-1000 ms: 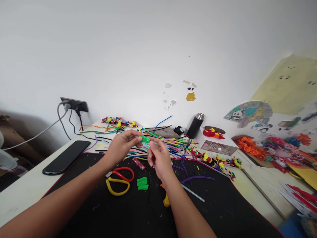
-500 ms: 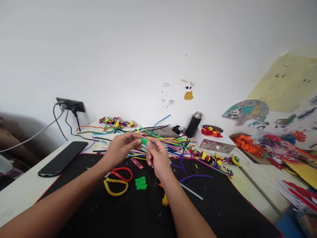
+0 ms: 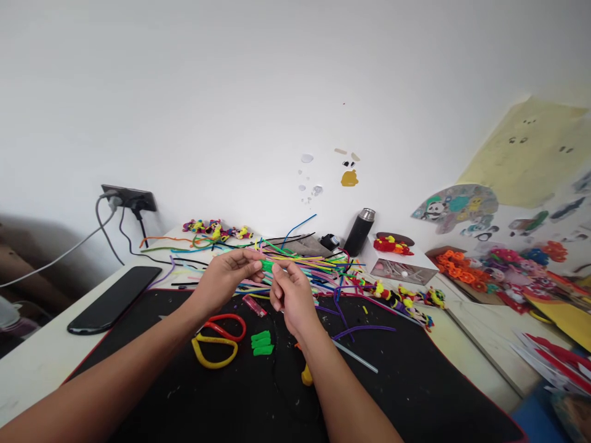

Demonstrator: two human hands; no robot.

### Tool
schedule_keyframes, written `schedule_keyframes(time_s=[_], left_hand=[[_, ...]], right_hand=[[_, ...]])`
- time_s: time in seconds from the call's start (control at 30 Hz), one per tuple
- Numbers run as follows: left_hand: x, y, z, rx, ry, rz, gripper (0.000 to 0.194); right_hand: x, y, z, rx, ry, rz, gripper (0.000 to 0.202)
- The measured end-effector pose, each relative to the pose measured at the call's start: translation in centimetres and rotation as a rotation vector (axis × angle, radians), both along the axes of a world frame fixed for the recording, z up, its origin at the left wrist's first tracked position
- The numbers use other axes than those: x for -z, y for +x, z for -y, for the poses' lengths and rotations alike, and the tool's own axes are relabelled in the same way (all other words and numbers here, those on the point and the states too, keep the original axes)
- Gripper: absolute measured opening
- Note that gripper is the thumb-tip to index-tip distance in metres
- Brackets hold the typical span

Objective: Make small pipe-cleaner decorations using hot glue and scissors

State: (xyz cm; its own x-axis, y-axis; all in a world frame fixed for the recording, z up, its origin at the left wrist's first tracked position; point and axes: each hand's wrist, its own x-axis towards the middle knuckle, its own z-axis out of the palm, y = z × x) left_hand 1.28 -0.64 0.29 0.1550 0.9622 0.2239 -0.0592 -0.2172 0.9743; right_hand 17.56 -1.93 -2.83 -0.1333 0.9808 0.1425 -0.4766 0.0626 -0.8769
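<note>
Between my fingertips is a small bright green fuzzy piece (image 3: 267,266), its ends covered by the fingers. My left hand (image 3: 228,274) pinches its left end, and my right hand (image 3: 292,292) grips its right end with thumb and forefinger. Both hands are raised above the black mat (image 3: 217,400). Below them, several flat green pieces (image 3: 262,343) lie side by side on the mat. Scissors with one red and one yellow handle (image 3: 226,329) lie to their left, blades partly hidden by my left forearm. A pink-red lighter-like object (image 3: 255,305) rests near the hands.
Behind the hands spreads a heap of coloured pipe cleaners (image 3: 318,267). A phone (image 3: 113,300) lies at the left, near a wall socket (image 3: 129,198) with cables. A black flask (image 3: 360,232) and a white box (image 3: 401,264) stand at the back right, with small colourful figures (image 3: 409,303) in front.
The view has shifted slightly. Both hands keep hold of the green piece, with hardly any change in their grip.
</note>
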Motion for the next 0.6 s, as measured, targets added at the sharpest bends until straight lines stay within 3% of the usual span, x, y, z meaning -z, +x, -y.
schedule_keyframes(time_s=[0.6], left_hand=[[-0.56, 0.05, 0.21, -0.003, -0.008, 0.028, 0.032]], right_hand=[[-0.16, 0.01, 0.04, -0.020, -0.017, 0.029, 0.047]])
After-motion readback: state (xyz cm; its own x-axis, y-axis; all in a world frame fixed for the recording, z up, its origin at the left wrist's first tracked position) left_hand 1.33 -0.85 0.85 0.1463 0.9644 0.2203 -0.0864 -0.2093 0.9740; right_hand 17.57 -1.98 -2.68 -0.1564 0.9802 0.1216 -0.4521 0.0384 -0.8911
